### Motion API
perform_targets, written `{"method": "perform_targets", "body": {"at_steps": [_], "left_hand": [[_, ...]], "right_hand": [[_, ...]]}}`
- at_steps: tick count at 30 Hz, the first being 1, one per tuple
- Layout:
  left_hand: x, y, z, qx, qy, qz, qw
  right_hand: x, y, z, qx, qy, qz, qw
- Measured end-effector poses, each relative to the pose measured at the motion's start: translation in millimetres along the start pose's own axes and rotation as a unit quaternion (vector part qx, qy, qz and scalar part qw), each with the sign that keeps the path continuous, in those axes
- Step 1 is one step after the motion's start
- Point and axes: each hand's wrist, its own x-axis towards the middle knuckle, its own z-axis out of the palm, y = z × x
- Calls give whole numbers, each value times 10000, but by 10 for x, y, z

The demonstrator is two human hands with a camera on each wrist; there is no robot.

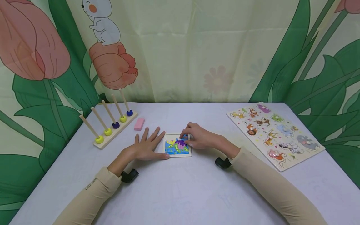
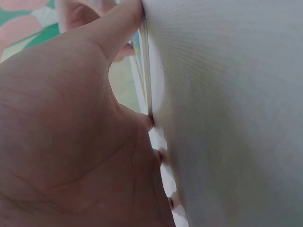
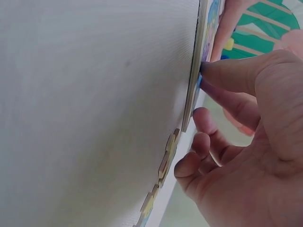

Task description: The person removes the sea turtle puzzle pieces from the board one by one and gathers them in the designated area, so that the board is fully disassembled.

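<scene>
A small square jigsaw puzzle with a sea picture, a purple and green figure on blue, lies in a pale wooden frame on the table. My left hand is spread flat beside it, the thumb on the frame's lower left corner and the index fingertip near its upper left. From the right, my right hand reaches over the picture, thumb and index finger pinching what looks like a blue puzzle piece at the upper right. In the right wrist view those fingertips meet the picture's surface; the piece is mostly hidden.
Thick jigsaw-edged pieces lie beside the frame in the right wrist view. A pink block sits behind my left hand. Further left stands a wooden peg rack with yellow and blue beads. An animal puzzle board lies at right.
</scene>
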Motion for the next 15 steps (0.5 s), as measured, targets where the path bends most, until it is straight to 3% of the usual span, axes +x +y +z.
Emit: {"method": "perform_targets", "body": {"at_steps": [15], "left_hand": [[-27, 22, -23, -138, 34, 52, 9999]], "right_hand": [[2, -18, 5, -46, 90, 134, 9999]]}}
